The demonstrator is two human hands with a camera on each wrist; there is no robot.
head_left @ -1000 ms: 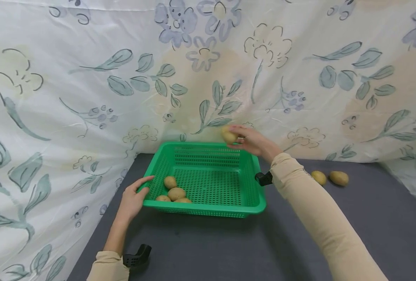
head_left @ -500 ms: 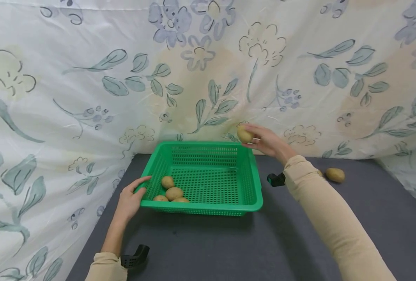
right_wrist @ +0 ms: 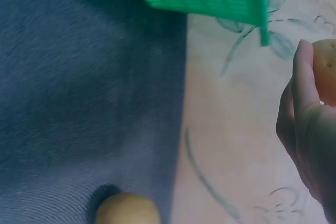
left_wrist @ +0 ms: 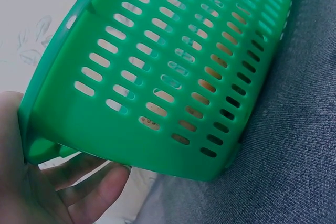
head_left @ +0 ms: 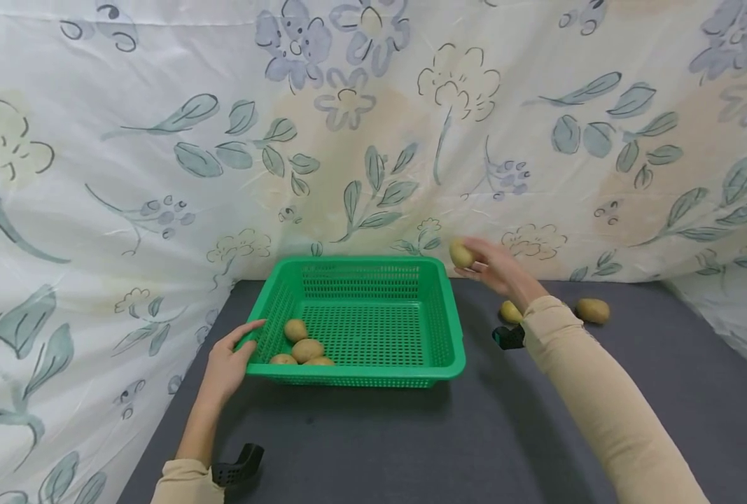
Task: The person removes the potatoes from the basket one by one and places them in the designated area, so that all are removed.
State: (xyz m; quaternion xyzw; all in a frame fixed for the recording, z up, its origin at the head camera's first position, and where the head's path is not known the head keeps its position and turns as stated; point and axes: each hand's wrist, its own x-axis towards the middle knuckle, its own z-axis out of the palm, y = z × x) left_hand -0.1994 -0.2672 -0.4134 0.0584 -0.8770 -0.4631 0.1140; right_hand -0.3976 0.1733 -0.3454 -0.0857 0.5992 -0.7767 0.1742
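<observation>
My right hand (head_left: 496, 266) holds a potato (head_left: 461, 253) in its fingers, raised beyond the back right corner of the green basket (head_left: 373, 378). In the right wrist view, the same potato (right_wrist: 326, 72) shows at the right edge, partly hidden by the fingers. My left hand (head_left: 227, 360) grips the basket's left rim near the front; in the left wrist view, its fingers (left_wrist: 102, 195) curl at the rim. Several potatoes (head_left: 307, 350) lie inside the basket, gathered in the front left corner.
To the right of the basket, on the dark grey table (head_left: 373, 448), one potato (head_left: 510, 312) lies partly behind my right wrist. Another potato (head_left: 592, 310) is further right. Floral fabric (head_left: 348, 140) hangs along the table's back edge.
My right hand has carried its potato rightward, from over the basket's back right rim to outside it. A table potato has come into view left of the right wrist. The left hand keeps its grip.
</observation>
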